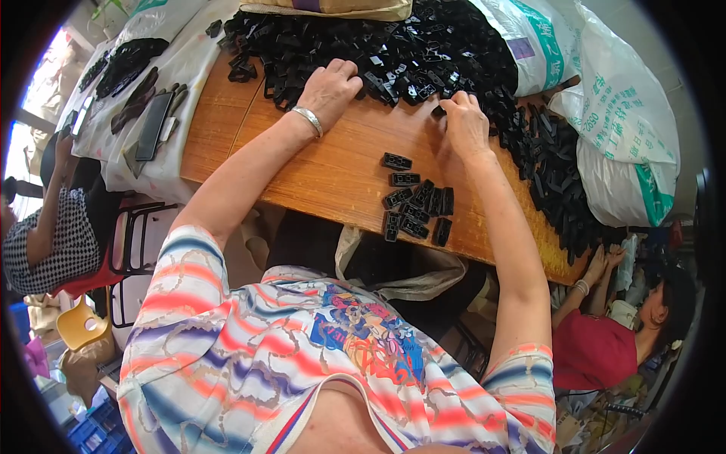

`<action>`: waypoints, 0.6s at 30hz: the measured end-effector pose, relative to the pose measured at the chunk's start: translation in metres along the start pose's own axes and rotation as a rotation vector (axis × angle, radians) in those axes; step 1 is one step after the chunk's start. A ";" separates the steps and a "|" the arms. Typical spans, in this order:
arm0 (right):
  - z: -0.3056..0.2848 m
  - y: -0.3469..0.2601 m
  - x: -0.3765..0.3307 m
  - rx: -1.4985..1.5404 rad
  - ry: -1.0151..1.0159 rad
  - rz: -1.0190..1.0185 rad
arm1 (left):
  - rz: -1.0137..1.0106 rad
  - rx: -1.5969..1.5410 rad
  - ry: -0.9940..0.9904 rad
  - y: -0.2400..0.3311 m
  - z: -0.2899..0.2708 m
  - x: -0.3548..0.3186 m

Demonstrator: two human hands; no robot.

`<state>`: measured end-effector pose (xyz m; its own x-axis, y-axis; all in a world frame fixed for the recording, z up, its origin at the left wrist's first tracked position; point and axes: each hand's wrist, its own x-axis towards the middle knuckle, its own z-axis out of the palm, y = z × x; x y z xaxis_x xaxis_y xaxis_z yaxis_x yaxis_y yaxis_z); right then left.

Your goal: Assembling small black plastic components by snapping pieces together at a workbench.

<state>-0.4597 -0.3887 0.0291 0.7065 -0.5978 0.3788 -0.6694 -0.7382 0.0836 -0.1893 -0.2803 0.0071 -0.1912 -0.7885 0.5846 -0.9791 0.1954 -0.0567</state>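
2 co-workers (597,348), wooden table (325,178), black parts (423,53)

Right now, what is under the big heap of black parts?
Brown wooden tabletop shows along the near edge of the heap; what lies directly beneath its middle is covered and cannot be seen.

Light: bright overall, strongest at the upper-left rim, where the background (44,64) burns out to white. Table (333,166): pale sheen toward the heap; deep shadow beneath. Parts (408,64): small white glints, blacks merging within the heap. Right rim: dimmer. Distortion: fisheye; table's near edge bowed, corners lost to black. Focus: fairly crisp centrally, softer toward the rim.
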 end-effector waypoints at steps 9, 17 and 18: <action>0.002 -0.016 0.010 -0.039 -0.182 -0.056 | -0.003 -0.232 -0.087 0.027 -0.005 -0.008; -0.013 -0.053 -0.021 1.176 -0.300 0.625 | -0.063 -0.417 -0.049 0.071 -0.004 -0.014; -0.011 -0.056 -0.025 1.105 -0.261 0.644 | -0.065 -0.418 -0.050 0.070 -0.005 -0.016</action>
<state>-0.4423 -0.3296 0.0252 0.4389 -0.8886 -0.1330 -0.4492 -0.0889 -0.8890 -0.2550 -0.2512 -0.0025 -0.1433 -0.8319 0.5360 -0.8789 0.3560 0.3176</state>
